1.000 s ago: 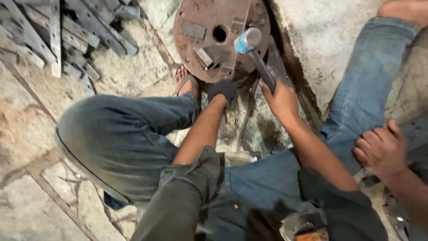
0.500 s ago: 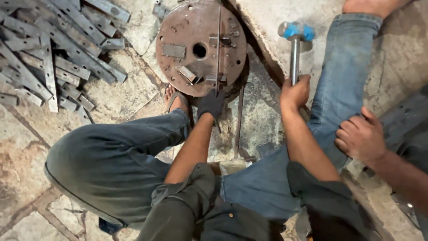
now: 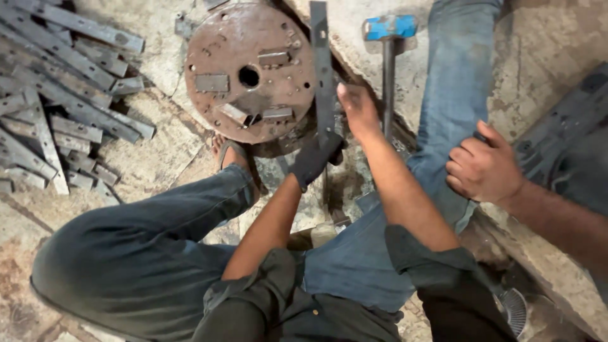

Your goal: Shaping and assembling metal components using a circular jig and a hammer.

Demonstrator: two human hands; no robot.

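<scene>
My left hand (image 3: 315, 161), in a dark glove, grips the lower end of a long flat metal bar (image 3: 320, 63). The bar runs up along the right edge of a round rusty plate (image 3: 250, 73) with a centre hole and small blocks fixed on it. My right hand (image 3: 358, 111) holds the handle of a hammer with a blue head (image 3: 389, 27). The head sits to the right of the bar, off the plate and above the stone floor.
A pile of flat metal strips (image 3: 57, 95) lies at the left. My sandalled foot (image 3: 234, 155) rests below the plate. Another person's hand (image 3: 484, 168) rests on a jeans-clad leg at the right, beside a dark metal piece (image 3: 563, 126).
The hammer head was over the plate one second ago; it has swung up and to the right, off the plate. My left hand keeps its hold on the bar.
</scene>
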